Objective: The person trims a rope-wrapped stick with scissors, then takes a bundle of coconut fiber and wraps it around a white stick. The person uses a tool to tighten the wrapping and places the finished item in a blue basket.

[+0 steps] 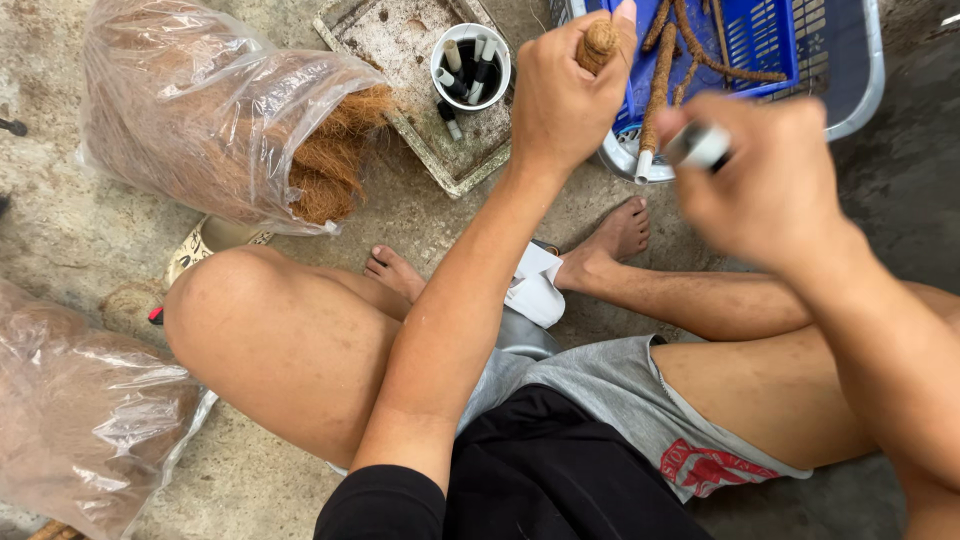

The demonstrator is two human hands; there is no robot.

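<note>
Hands are up over the work, seen from the head camera above a person sitting on rough concrete with knees spread. Left hand (pixel 562 95) is closed tight around a short stick wrapped in brown coconut fibre (pixel 600 42), the wrapped end poking out above the fist, right at the rim of the blue plastic basket (pixel 845 70). Right hand (pixel 770 175) is blurred, fingers curled around a small white and black roll (pixel 698 146) pinched near the thumb; what kind of roll it is, I cannot tell.

Inside the basket lie several finished fibre-wrapped sticks (pixel 660 85), long and brown, one with a white tip hanging over the near edge. Just left of the basket sits a white cup (pixel 471 67) full of short white and black tubes, standing in a shallow square tray (pixel 455 170) dusted with grit. Further left, a clear plastic bag (pixel 200 110) lies on its side, loose coconut fibre (pixel 330 160) spilling from its mouth. Another plastic bag (pixel 80 420) fills the lower left corner, beside the left knee. Bare feet rest on the concrete below the basket.
</note>
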